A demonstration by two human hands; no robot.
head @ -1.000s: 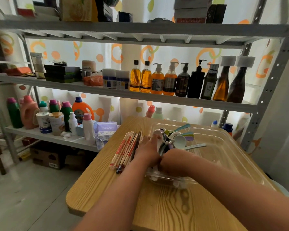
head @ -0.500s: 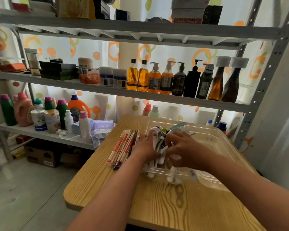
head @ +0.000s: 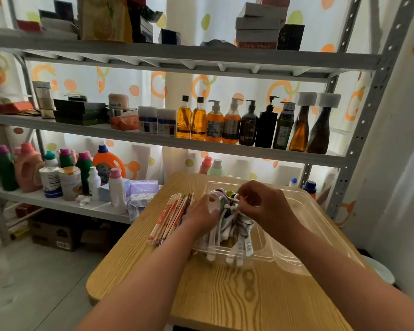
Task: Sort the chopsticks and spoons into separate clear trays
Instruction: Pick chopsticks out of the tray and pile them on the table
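Observation:
A bundle of spoons [head: 227, 225], white, grey and a few coloured, lies in the left end of a clear plastic tray [head: 303, 211] on the wooden table [head: 225, 295]. My left hand [head: 201, 211] grips the bundle from the left side. Over the spoons' bowl ends, my right hand [head: 263, 201] has its fingers curled and pinches among them. A row of wrapped and bare chopsticks [head: 172, 218] rests on the table just left of the tray, beside my left wrist.
Metal shelving stands behind the table, with a row of bottles [head: 249, 123] on the middle shelf and detergent bottles [head: 57, 168] on the lower left one. Cardboard boxes [head: 57, 232] sit on the floor at left. A white wall rises at right.
My right hand has risen from the near end of the spoon bundle to its far, bowl end. The left hand keeps its grip. The camera has tilted up slightly.

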